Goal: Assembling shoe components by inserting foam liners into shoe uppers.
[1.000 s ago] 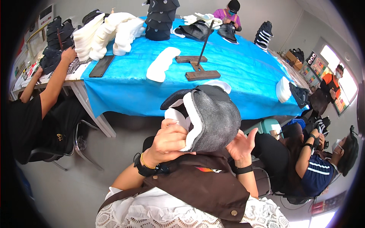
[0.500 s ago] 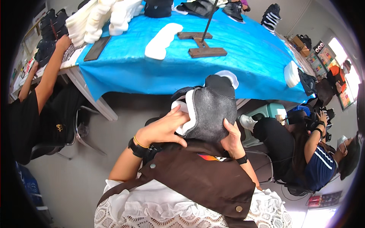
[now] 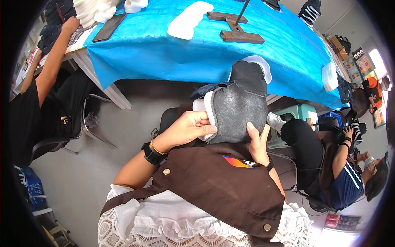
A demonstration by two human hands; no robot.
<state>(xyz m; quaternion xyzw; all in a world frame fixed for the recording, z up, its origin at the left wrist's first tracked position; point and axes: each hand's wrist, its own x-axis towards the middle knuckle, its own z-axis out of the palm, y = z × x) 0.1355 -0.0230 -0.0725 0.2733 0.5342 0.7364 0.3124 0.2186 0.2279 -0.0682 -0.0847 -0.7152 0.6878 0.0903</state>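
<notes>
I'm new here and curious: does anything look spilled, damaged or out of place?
Nothing looks clearly spilled or broken. The dark, white-edged piece being held has a hazy pale patch mid-panel, uneven against the dark; I can't tell if it's wear, residue or glare.

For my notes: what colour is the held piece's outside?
Mottled dark grey; the held piece shows best in head view.

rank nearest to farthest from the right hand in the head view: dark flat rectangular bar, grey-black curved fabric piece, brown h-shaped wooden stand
1. Grey-black curved fabric piece: against the right hand
2. Brown H-shaped wooden stand: ahead, on the blue-covered table
3. Dark flat rectangular bar: same table, toward the left
</notes>
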